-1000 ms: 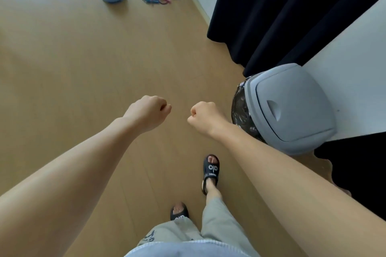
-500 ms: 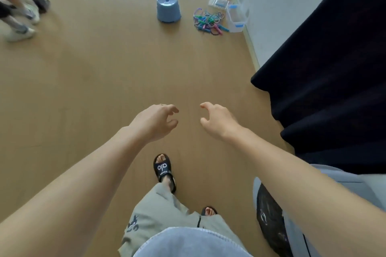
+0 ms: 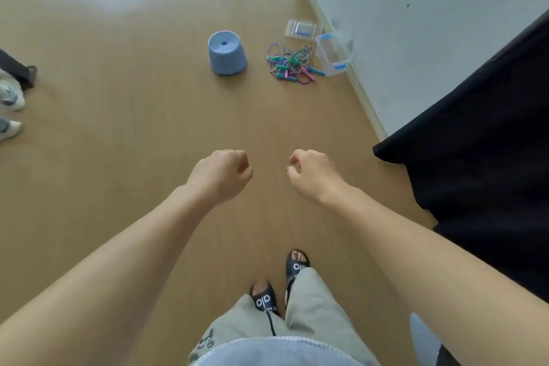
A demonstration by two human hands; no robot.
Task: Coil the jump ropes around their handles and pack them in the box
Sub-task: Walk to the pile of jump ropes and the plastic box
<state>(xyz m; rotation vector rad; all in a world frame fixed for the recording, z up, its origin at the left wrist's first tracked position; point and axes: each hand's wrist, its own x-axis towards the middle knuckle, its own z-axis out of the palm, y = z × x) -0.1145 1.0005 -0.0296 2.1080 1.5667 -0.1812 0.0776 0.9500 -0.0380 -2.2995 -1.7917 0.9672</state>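
A tangled heap of coloured jump ropes (image 3: 292, 64) with blue, pink and green handles lies on the wooden floor far ahead, beside the wall. A clear plastic box (image 3: 332, 53) with blue clips stands just right of the heap, and its clear lid (image 3: 303, 29) lies behind it. My left hand (image 3: 221, 175) and my right hand (image 3: 310, 174) are held out in front of me, well short of the ropes. Both have the fingers curled in loosely and hold nothing.
An upturned blue-grey stool (image 3: 227, 52) stands left of the ropes. A white wall (image 3: 416, 24) and a black curtain (image 3: 481, 142) run along the right. Another person's sneakers (image 3: 10, 111) are at the left edge. My sandalled feet (image 3: 279, 285) are below.
The view has swung left and forward; the grey bin has left the frame and the ropes and box now look nearer. My hands opened slightly, then curled again.
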